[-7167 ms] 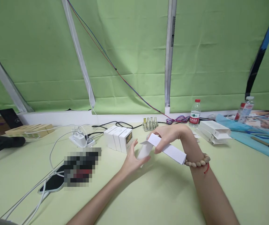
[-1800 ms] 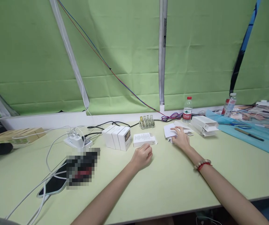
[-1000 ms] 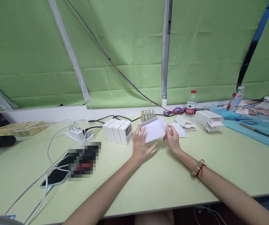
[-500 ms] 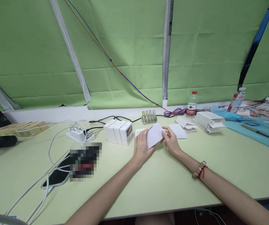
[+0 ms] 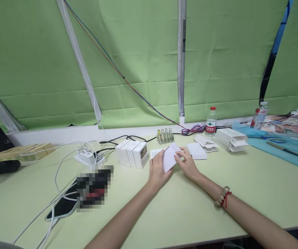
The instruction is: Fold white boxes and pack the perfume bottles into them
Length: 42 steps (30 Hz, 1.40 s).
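Observation:
Between my two hands a white card piece point(image 5: 170, 158), perhaps a folded carton, is held tilted above the table. My left hand point(image 5: 158, 169) grips its left side, thumb at the lower edge. At its right edge the bent fingers of my right hand point(image 5: 187, 162) pinch it; the fingertips are partly hidden. Just behind lies a printed white sheet point(image 5: 155, 153), mostly covered by my left hand. White boxes point(image 5: 132, 154) stand in a row left of my hands. To the right is a flat white carton point(image 5: 197, 151). Small glass bottles point(image 5: 165, 136) stand behind.
Partly opened white cartons point(image 5: 230, 139) and a red-capped water bottle point(image 5: 211, 121) stand at the back right. Blue sheeting point(image 5: 276, 145) carries a dark pen-like stick. A power strip point(image 5: 89, 159), white cables and a dark, partly blurred object point(image 5: 63, 204) occupy the left side of the pale table.
The whole view has shifted, so the table sits a little lower. My right fingers have moved slightly inward along the card piece, which my left hand still holds.

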Tool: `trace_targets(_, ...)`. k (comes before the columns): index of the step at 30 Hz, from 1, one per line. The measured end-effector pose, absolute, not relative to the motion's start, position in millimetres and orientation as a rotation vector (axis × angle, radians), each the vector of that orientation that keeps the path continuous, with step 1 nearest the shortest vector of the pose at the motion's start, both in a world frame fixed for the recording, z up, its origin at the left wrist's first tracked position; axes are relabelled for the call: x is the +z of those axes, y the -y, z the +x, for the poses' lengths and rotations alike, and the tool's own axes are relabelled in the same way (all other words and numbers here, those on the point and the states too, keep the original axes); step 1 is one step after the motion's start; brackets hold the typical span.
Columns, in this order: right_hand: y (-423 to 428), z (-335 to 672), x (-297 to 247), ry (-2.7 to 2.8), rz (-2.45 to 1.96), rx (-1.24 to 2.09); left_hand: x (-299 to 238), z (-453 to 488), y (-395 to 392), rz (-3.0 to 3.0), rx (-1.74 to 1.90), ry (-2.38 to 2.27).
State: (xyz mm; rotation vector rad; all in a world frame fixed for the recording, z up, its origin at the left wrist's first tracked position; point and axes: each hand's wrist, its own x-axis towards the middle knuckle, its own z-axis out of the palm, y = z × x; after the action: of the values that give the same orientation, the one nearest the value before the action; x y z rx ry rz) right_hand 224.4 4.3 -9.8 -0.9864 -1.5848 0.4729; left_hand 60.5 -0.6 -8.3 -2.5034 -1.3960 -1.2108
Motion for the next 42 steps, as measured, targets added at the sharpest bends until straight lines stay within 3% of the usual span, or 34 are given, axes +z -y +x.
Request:
trace_targets(16,2,217,-6,1.514,-0.975,0.542,-6,62,1,-2.462,-1.264,1.436)
trace_targets(23,4,215,0,1.220,-0.940,0.834,-6,63,1,-2.419,-1.360,1.458)
trace_targets(42,15,211,2,1.457,-0.771,1.118,-1,60,6,-2.719,-1.336,1.252)
